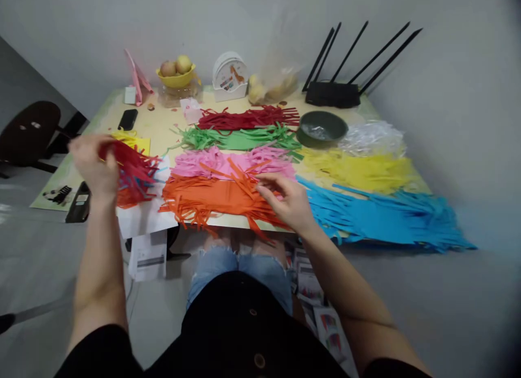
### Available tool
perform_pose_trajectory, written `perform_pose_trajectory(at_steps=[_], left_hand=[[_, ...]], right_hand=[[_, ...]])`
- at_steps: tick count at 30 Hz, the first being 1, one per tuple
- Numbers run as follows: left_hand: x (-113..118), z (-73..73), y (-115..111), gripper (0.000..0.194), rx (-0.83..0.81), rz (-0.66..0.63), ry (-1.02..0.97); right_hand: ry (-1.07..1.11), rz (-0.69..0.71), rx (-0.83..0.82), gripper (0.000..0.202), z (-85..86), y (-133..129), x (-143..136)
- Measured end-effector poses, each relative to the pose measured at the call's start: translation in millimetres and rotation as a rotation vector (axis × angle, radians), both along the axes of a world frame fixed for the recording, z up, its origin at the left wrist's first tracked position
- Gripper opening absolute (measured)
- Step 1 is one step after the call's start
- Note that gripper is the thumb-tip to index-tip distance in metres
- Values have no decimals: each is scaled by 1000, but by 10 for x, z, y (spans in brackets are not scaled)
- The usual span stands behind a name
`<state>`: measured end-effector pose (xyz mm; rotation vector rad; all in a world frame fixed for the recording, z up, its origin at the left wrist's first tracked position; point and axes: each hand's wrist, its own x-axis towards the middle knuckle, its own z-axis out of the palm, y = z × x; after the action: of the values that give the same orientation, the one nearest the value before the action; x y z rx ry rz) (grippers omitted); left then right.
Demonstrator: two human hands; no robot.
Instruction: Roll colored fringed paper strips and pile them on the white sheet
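Observation:
My left hand [95, 164] is closed on a bunch of dark red fringed paper [129, 160], raised over a mixed fringed pile at the table's left side. My right hand [287, 200] hovers at the right end of the orange fringed paper [215, 195], thumb and fingertips close together; what they pinch, if anything, is too small to make out. Beyond the orange lie pink [232, 162], green [232, 138] and red [248, 119] fringed stacks. Yellow [366, 172] and blue [378, 218] fringed stacks lie to the right.
A dark round bowl [321, 128] and clear crinkled plastic [372, 139] stand behind the yellow stack. At the back are a black router [332, 94], a white giraffe holder [230, 77] and a fruit bowl [176, 77]. A phone [127, 119] lies at the left.

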<state>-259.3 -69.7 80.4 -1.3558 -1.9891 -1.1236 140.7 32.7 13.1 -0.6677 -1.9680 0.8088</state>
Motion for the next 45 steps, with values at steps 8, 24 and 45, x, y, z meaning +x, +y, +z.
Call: perform_pose_trajectory(at_steps=[8, 24, 45], left_hand=[[-797, -721, 574, 14, -506, -66, -54], [1702, -1236, 1792, 49, -771, -490, 2], [1538, -1375, 1647, 45, -868, -616, 116]], right_hand=[[-144, -225, 61, 20, -339, 371, 157], [-741, -48, 145, 50, -664, 699, -694], [-827, -13, 189, 41, -340, 761, -554]])
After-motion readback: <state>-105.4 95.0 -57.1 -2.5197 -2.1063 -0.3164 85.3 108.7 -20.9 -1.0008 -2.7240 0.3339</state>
